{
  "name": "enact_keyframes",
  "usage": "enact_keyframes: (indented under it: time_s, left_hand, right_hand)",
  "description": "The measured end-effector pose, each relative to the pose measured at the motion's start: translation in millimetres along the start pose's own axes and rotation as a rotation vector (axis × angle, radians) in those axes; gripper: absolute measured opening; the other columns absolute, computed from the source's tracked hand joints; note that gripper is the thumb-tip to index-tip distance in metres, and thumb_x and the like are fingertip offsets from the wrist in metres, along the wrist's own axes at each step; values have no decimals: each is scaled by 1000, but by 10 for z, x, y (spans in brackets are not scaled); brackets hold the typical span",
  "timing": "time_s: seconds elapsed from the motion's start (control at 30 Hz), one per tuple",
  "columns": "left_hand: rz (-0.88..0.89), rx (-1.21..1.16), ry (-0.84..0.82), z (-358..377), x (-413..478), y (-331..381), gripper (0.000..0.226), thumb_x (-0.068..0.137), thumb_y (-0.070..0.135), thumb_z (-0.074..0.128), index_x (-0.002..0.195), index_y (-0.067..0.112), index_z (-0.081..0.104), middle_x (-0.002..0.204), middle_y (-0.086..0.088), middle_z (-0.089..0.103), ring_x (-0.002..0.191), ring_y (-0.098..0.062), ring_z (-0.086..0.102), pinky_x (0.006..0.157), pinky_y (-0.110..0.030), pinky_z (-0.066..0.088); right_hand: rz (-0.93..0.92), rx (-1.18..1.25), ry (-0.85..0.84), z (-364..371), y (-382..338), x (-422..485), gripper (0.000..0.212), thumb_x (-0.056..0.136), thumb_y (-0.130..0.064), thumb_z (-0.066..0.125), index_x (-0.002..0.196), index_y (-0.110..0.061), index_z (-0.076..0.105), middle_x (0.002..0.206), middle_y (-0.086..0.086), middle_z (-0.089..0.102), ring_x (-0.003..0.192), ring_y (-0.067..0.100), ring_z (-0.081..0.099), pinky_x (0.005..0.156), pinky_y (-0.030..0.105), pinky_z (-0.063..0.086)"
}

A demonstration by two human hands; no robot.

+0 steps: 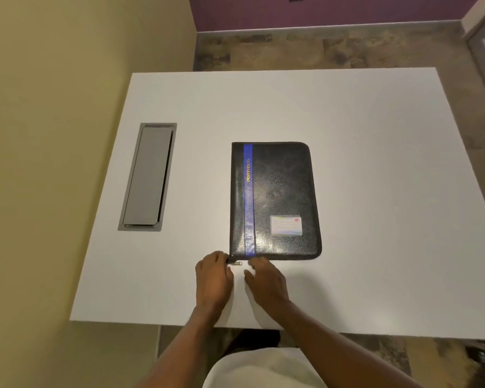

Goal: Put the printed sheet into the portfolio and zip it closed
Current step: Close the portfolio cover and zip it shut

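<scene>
So, portfolio (280,191): lying flat and closed near the middle of the table, spine to the left; a black, grained, leather-like cover catching a glossy sheen, its two right corners rounded
Blue stripe (248,208): running the full length of the cover just beside the spine, carrying yellow lettering reading PORTFOLIO
Clear pocket (286,226): sitting on the cover's near right part, holding a pale card whose print is too small to read
Inside of the portfolio: staying hidden under the closed cover
Zip pull (237,263): a small metal tab lying on the table at the near left corner, between the two hands
Left hand (213,278): curling its fingers in, pinching the portfolio's near left corner
Right hand (265,281): reaching to the near edge just right of the pull, fingers loosely bent and gripping nothing
Table (375,163): a smooth, matte white rectangle carrying the portfolio
Grey hatch (149,177): a long, narrow recessed frame sitting in the table's left part, with a flat grey lid covering its contents
</scene>
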State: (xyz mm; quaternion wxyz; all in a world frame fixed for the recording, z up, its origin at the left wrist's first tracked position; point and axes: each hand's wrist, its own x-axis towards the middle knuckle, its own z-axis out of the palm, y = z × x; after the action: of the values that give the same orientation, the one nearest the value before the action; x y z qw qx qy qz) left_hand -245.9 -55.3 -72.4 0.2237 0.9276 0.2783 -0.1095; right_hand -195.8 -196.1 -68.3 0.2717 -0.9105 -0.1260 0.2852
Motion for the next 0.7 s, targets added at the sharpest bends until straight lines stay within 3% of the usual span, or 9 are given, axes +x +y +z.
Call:
enact_keyframes:
  time_s: [0.07, 0.17, 0.3, 0.43, 0.6, 0.7]
  left_hand:
    - [-51, 16, -31, 42, -52, -24, 27, 100, 30, 54, 125, 29, 67, 129, 7, 66, 116, -16, 57, 112, -36, 36]
    - [-115, -9, -59, 46, -75, -6, 26, 102, 34, 51, 120, 30, 69, 128, 8, 65, 120, -15, 52, 114, -40, 29]
    - [-143, -73, -1, 35, -86, 37, 30, 102, 26, 46, 105, 25, 76, 111, 6, 72, 106, -16, 57, 98, -38, 32]
    - [-212, -224, 13, -15, -70, 81, 26, 102, 23, 52, 97, 21, 77, 96, 5, 75, 84, -12, 55, 88, -34, 32]
    - [-200, -186, -16, -20, -37, 3, 26, 95, 30, 57, 75, 25, 74, 72, 7, 71, 73, -19, 62, 77, -39, 42]
    - [-193, -104, -10, -15, -16, -32, 30, 92, 32, 55, 64, 26, 65, 62, 7, 64, 64, -20, 55, 72, -40, 43]
  right_hand:
    - [23, 7, -36, 95, -47, -10, 38, 100, -31, 57, 137, -20, 60, 134, 0, 63, 124, 21, 58, 101, 34, 45]
    - [21, 18, -31, 200, -113, -28, 40, 98, -31, 60, 136, -23, 61, 135, 0, 63, 124, 22, 59, 99, 35, 46]
    - [49, 10, 20, 282, -182, -9, 34, 94, -27, 60, 127, -23, 66, 128, 2, 65, 115, 26, 63, 91, 38, 48]
    - [31, -42, 125, 375, -185, 50, 16, 94, -25, 56, 99, -16, 68, 107, 7, 68, 94, 32, 67, 76, 40, 49]
    - [95, -20, 197, 429, -189, 92, 30, 93, -33, 44, 89, -12, 65, 98, 9, 67, 86, 34, 66, 73, 42, 50]
    - [58, -18, 345, 535, -190, 78, 35, 83, -34, 40, 77, -9, 63, 78, 11, 65, 62, 37, 65, 52, 40, 50]
